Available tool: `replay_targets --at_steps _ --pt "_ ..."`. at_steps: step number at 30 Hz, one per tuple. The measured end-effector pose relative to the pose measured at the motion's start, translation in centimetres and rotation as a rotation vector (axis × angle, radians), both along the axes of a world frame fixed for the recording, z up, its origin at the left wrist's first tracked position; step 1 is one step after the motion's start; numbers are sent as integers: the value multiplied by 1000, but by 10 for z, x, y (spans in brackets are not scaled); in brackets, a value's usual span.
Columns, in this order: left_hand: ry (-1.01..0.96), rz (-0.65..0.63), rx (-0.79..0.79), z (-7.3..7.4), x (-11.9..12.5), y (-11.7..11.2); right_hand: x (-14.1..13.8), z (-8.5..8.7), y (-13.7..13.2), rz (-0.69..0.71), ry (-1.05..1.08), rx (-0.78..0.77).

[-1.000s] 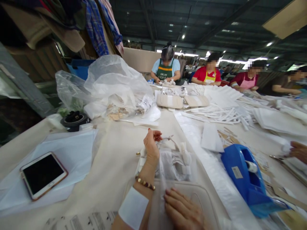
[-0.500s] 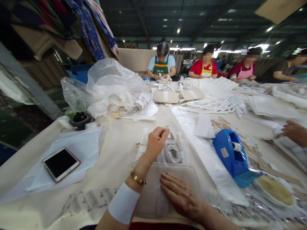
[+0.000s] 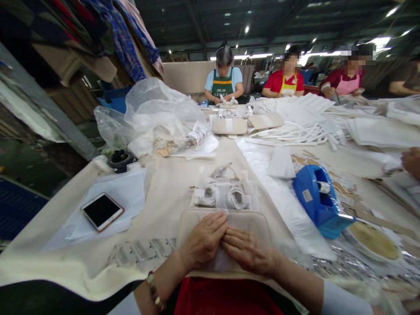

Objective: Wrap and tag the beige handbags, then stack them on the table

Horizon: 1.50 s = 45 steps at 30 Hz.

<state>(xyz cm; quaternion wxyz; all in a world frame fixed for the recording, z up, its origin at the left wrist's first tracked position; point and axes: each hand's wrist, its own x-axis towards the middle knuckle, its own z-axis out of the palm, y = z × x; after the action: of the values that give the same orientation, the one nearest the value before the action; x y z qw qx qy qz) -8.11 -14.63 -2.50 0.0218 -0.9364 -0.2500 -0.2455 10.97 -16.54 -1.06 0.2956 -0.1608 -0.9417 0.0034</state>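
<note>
A beige handbag (image 3: 262, 225) with rounded corners lies flat at the table's near edge, in front of my body. My left hand (image 3: 205, 236) rests on it with fingers stretched out. Beside it, my right hand (image 3: 247, 251) is also laid flat on the bag, its fingertips meeting those of the left. Just beyond the bag's top edge sits a rolled strap (image 3: 238, 197) wrapped in white sheet, with a translucent band (image 3: 223, 194) across it. The part of the bag under my palms is hidden.
To the left, a phone (image 3: 102, 211) lies on pale sheets (image 3: 136, 186). A blue tape dispenser (image 3: 316, 201) and a bowl (image 3: 372, 240) are at right. Clear plastic bags (image 3: 157, 109) pile up behind. Co-workers sit across the table, and another person's hand (image 3: 411, 162) shows at far right.
My left hand has come down from above the wrapped strap onto the bag, beside my right hand. The right hand stays flat on the bag. The view has shifted slightly.
</note>
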Motion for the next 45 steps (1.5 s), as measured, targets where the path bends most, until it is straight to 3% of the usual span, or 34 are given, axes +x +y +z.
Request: replay_targets --at_steps 10,19,24,26,29,31,33,39,45 --pt "-27 4 46 0 -2 -2 4 3 -1 103 -75 -2" --pt "-25 22 104 -2 0 0 2 -4 -2 156 -133 -25" --pt "2 28 137 -3 3 3 9 11 -4 163 -142 -147" --pt "0 40 140 -1 5 3 18 23 -1 68 -49 -201" --pt "-3 44 128 2 7 2 26 37 13 -376 73 -143" --pt "-3 43 121 4 7 2 22 41 26 -682 -3 -130" --pt "-4 43 120 6 7 1 13 42 38 -844 -105 -169" --pt "0 46 114 6 7 1 -9 35 54 -925 -73 -210" --pt "6 44 89 7 8 0 6 15 58 -949 138 -247"
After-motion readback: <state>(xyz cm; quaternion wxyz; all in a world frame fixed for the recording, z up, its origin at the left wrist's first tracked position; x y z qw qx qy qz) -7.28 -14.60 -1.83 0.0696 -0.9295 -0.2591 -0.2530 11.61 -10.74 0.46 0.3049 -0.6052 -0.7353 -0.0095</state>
